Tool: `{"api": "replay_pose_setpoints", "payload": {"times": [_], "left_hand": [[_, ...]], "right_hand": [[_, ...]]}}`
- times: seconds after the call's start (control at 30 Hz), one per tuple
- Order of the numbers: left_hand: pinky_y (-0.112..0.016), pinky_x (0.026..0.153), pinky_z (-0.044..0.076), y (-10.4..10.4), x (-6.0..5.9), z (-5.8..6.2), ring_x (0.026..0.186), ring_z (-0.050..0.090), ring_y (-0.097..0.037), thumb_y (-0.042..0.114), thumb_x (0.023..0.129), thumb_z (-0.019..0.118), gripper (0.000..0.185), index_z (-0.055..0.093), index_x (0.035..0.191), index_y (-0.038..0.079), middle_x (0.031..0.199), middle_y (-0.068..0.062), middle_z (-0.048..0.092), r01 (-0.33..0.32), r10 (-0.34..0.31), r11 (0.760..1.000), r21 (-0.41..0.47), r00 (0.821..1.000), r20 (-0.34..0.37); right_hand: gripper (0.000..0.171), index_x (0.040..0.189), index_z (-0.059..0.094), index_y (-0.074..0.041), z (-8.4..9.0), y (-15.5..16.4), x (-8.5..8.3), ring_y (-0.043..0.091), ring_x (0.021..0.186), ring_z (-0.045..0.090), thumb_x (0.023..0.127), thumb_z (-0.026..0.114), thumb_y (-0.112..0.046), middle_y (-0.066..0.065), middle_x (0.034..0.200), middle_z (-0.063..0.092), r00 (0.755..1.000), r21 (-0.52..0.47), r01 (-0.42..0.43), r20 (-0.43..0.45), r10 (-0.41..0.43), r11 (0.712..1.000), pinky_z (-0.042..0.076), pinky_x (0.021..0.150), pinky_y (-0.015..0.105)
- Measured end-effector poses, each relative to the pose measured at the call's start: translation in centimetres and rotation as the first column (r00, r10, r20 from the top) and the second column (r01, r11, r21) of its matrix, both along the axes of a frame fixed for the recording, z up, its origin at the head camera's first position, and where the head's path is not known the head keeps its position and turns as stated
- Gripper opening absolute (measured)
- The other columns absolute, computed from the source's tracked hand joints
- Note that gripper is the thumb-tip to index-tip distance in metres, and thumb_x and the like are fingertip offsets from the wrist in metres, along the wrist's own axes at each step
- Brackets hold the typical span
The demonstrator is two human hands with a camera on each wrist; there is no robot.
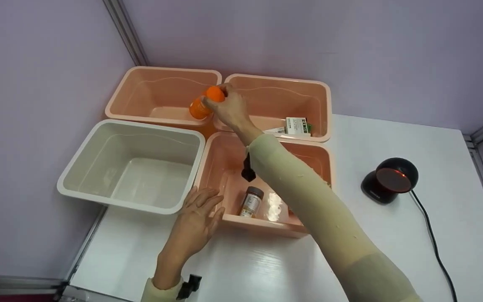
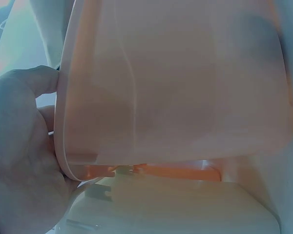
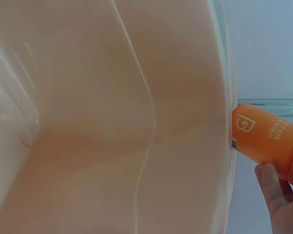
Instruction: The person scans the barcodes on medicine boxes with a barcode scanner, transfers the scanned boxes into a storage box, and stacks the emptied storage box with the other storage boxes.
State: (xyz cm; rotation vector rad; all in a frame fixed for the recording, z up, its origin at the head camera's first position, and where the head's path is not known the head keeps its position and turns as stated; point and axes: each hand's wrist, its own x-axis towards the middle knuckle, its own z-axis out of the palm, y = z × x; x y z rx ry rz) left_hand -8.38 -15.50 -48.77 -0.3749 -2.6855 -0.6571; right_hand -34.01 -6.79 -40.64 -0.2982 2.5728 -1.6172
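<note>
Orange bottle [image 1: 201, 105], bottom hidden, gripped by right hand [image 1: 229, 110].

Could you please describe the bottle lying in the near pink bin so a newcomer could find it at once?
Four bins sit in the table's corner; take the near pink bin, beside the white bin. The small bottle lies inside: brown cap, pale label, unlike the orange bottle in the right hand.

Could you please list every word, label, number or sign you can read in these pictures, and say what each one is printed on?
"B": a large white letter in a white frame on the orange bottle held in the right hand.
Small white characters beside it on the same bottle: too blurred to read.
Label on the brown-capped jar: too small to read.
Print on the white and green box: too small to read.
</note>
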Motion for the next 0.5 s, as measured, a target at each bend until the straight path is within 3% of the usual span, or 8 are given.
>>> {"api": "replay_pose_setpoints", "payload": {"times": [0.17, 0.3, 0.5], "left_hand": [[-0.037, 0.118, 0.022, 0.0, 0.1, 0.0, 0.124, 0.051, -0.018, 0.03, 0.093, 0.057, 0.028, 0.067, 0.114, 0.015, 0.124, 0.001, 0.061, 0.003, -0.003, 1.0, -0.019, 1.0, -0.006], [-0.037, 0.118, 0.023, 0.0, 0.2, 0.1, 0.125, 0.05, -0.019, 0.032, 0.094, 0.055, 0.03, 0.067, 0.114, 0.014, 0.125, 0.0, 0.061, 0.0, 0.0, 1.0, -0.011, 1.0, -0.002], [-0.038, 0.118, 0.023, -0.1, 0.4, 0.1, 0.125, 0.05, -0.02, 0.032, 0.094, 0.054, 0.03, 0.067, 0.114, 0.013, 0.125, 0.0, 0.06, 0.006, -0.006, 1.0, 0.002, 1.0, 0.0]], "right_hand": [[0.058, 0.127, 0.049, -0.02, -0.1, -0.6, 0.2, 0.011, 0.105, 0.059, 0.079, 0.072, -0.044, -0.002, 0.124, 0.058, 0.998, -0.004, -0.014, 0.057, 0.014, 1.0, 0.053, 0.093, 0.021], [0.059, 0.128, 0.048, -0.017, -0.2, -1.0, 0.2, 0.011, 0.104, 0.057, 0.08, 0.071, -0.041, -0.001, 0.123, 0.056, 0.998, 0.011, -0.03, 0.049, 0.029, 0.999, 0.052, 0.092, 0.019], [0.057, 0.126, 0.05, -0.018, -0.4, -1.7, 0.3, 0.01, 0.099, 0.055, 0.08, 0.07, -0.045, -0.002, 0.118, 0.056, 0.999, 0.121, -0.045, 0.016, 0.044, 0.992, 0.052, 0.087, 0.016]]}}
